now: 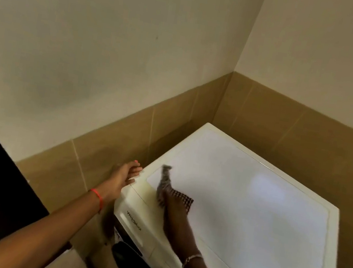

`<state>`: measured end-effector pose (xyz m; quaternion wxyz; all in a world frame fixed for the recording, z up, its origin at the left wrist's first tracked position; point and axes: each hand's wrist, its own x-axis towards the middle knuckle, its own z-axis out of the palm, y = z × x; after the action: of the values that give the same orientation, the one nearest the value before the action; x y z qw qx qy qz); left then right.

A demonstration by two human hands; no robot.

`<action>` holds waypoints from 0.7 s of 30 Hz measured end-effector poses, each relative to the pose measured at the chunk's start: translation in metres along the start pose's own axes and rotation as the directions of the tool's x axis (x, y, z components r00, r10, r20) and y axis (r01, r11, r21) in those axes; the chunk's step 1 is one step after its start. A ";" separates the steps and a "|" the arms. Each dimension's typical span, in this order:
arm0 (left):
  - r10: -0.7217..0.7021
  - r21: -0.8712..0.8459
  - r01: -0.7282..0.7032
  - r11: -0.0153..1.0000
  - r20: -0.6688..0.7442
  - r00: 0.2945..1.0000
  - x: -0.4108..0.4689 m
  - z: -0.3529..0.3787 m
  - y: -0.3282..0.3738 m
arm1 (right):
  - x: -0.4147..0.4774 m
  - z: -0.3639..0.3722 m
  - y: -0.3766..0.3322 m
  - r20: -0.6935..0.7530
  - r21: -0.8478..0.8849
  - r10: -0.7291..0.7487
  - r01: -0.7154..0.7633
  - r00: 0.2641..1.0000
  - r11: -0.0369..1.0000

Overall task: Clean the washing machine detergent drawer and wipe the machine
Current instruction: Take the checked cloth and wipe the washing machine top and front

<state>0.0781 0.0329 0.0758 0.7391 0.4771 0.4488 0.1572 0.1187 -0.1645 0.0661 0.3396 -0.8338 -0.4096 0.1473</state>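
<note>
Presently the step in hand is judged to be wiping the top panel of the white washing machine [252, 205].

Right hand [174, 206]: fingers curled round a dark checked cloth [183, 198], pressing it onto the panel near the front-left corner. One tail of the cloth trails loose beyond the fingertips, toward the far edge.

Left hand [122, 177]: fingers straight and spread, holding nothing, poised just beside the machine's left edge, to the left of the cloth hand.

Detergent drawer: the white front fascia with brand lettering [134, 220] lies below the right wrist on the near side. The view there is steep and smeared, so the drawer's front cannot be picked out, though nothing appears to stand proud of the fascia. A dark round door [127, 256] sits below that again.

Recommendations for the step:
- Gather the loose tail under the palm, so the whole cloth bears on the panel rather than flicking ahead of the hand.
- Work in overlapping straight passes away from the hand toward the far-right corner. The greater part of the panel lies beyond and to the right of the cloth.
- Run the cloth along the raised border of the panel, where residue is likely to collect.
- Set the left hand flat on the left edge to steady the reach to the far side.
- Then carry the wipe down over the fascia and round the door.

Risk: a bunched cloth may leave streaks on the glossy panel.
</note>
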 end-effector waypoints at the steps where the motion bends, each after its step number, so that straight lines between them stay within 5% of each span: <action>1: 0.037 -0.001 -0.037 0.999 -0.030 0.999 0.004 -0.004 -0.002 | 0.001 0.012 0.001 0.157 -0.119 -0.051 0.070 0.986 0.990; 3: 0.113 0.023 -0.111 0.994 -0.063 0.992 0.011 -0.012 -0.010 | 0.003 0.027 0.004 0.301 -0.298 -0.044 0.138 0.952 0.945; 7: 0.222 0.173 -0.215 0.961 -0.027 0.975 0.019 -0.025 -0.027 | 0.026 0.047 0.012 0.121 -0.278 0.004 0.030 0.993 0.960; 10: 0.217 0.265 -0.211 0.941 0.007 0.976 0.025 -0.033 -0.035 | 0.049 0.061 0.016 0.113 -0.346 0.087 -0.043 0.990 0.937; 16: 0.180 0.428 -0.273 0.862 0.245 0.953 0.055 -0.035 -0.040 | 0.084 0.101 -0.005 0.009 -0.462 0.184 -0.159 0.983 0.873; 21: 0.137 0.528 -0.374 0.762 0.433 0.891 0.076 -0.025 -0.035 | 0.071 0.104 0.002 0.045 -0.562 0.134 -0.085 0.990 0.823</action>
<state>0.0923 0.0802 0.0032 0.5916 0.7639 0.2574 0.0161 0.1096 -0.0639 -0.0083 0.0551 -0.9118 -0.3999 0.0749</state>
